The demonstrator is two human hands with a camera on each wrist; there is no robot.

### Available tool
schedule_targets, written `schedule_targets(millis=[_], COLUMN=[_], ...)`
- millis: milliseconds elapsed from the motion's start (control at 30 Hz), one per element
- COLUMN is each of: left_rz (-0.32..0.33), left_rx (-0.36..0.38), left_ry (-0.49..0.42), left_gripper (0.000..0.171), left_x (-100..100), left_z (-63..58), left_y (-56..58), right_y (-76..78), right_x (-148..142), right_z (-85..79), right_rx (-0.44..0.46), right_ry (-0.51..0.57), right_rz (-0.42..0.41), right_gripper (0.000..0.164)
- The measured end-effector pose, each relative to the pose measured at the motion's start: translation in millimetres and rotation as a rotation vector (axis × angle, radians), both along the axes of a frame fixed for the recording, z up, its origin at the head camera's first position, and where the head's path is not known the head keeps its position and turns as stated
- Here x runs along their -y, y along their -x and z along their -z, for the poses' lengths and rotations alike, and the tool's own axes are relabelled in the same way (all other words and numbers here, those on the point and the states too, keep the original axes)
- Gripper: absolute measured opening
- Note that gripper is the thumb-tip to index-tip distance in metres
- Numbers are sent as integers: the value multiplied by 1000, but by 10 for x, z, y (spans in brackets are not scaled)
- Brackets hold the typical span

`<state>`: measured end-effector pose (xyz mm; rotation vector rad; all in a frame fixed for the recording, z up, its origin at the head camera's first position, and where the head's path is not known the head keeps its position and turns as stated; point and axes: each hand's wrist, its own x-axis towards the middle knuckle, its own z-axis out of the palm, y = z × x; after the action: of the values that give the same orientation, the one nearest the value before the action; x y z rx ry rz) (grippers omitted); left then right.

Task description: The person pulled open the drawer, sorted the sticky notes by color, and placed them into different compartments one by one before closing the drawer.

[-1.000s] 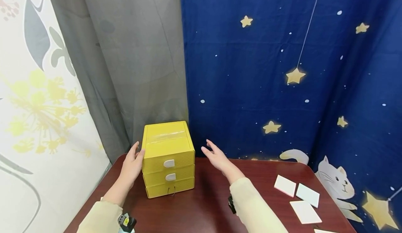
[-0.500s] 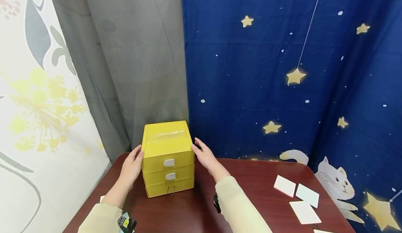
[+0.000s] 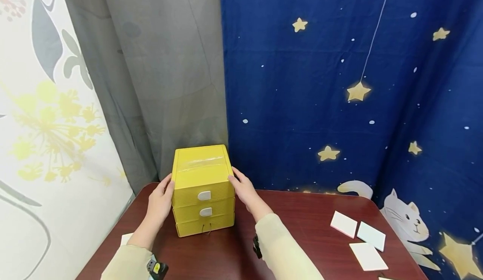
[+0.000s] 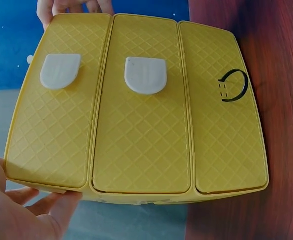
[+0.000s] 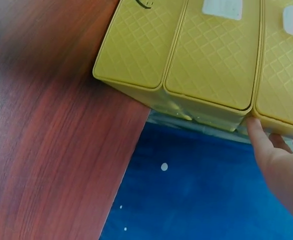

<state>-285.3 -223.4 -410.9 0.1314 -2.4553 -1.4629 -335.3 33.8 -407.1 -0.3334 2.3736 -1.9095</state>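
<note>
A yellow, quilt-patterned three-drawer box [image 3: 203, 179] is standing on the red-brown wood-grain desk [image 3: 294, 217] between left hand [image 3: 160, 200] and right hand [image 3: 246, 193]; their grip is pressing its upper sides, fingers nearly straight. It is hiding some fingertips and overrunning the right wrist view.

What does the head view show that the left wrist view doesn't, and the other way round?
Only the head view: the top of the yellow drawer box, its clear strip, pale cards on the table, and gold stars and a cat print on the blue curtain.

Only the left wrist view: small slits beside the black loop, too tiny to see from the head.

Both: drawer fronts, white tabs, the loop, table and curtain, plus the left hand and right hand at the box's sides.
</note>
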Motion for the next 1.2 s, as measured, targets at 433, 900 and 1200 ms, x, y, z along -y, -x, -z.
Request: schedule_targets(millis=[433,900,1200], left_rz=[13,54,55], left_rx=[-20,-42,-37], left_ry=[27,22,22], left_gripper=[55,54,54], left_x=[-96,-250,-275], left_z=[24,44,55], left_y=[45,81,32], right_y=[-63,-134,-247], right_x=[-64,-259,-259], right_z=[27,16,21], right_rx=[10,8,0], right_ry=[34,48,27], right_rz=[56,78,117], right_gripper=[52,52,52])
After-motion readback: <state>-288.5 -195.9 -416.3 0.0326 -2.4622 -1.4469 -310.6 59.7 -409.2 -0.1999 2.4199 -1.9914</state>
